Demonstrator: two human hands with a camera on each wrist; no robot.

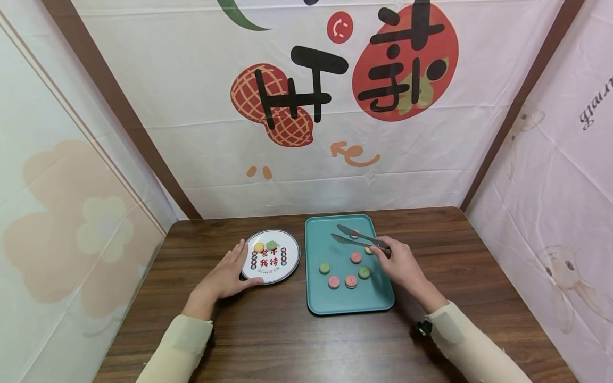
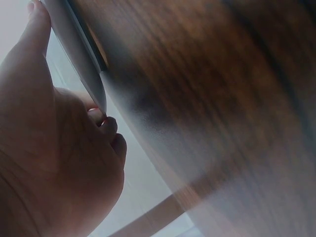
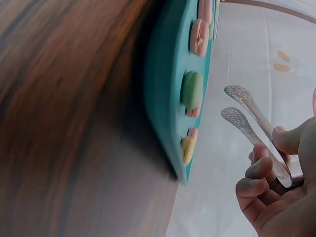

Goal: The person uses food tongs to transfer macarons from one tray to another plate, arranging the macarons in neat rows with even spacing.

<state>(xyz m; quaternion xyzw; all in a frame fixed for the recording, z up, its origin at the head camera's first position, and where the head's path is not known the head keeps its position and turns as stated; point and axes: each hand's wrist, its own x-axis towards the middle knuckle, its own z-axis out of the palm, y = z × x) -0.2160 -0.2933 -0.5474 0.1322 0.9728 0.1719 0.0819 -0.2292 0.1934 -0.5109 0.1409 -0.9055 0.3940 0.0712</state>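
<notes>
My left hand (image 1: pixel 229 271) lies at the left side of a white printed plate (image 1: pixel 274 274), thumb and fingers spread along its rim. The plate carries a yellow macaron (image 1: pixel 259 247) and a green macaron (image 1: pixel 271 245). In my right hand (image 1: pixel 399 260) I hold metal tongs (image 1: pixel 356 233), their arms apart and nothing between the perforated tips. They reach over the back of a teal tray (image 1: pixel 318 298). Several pink macarons (image 1: pixel 356 258), two green ones, including a green macaron (image 3: pixel 191 90) in the right wrist view, and a yellow macaron (image 3: pixel 187 149) sit on that tray.
Plate and tray stand side by side on a brown wooden table (image 1: pixel 268 335). Behind it hangs a white printed cloth (image 1: pixel 201 133), with more patterned cloth (image 1: pixel 536 229) at both sides. The tray has a raised rim.
</notes>
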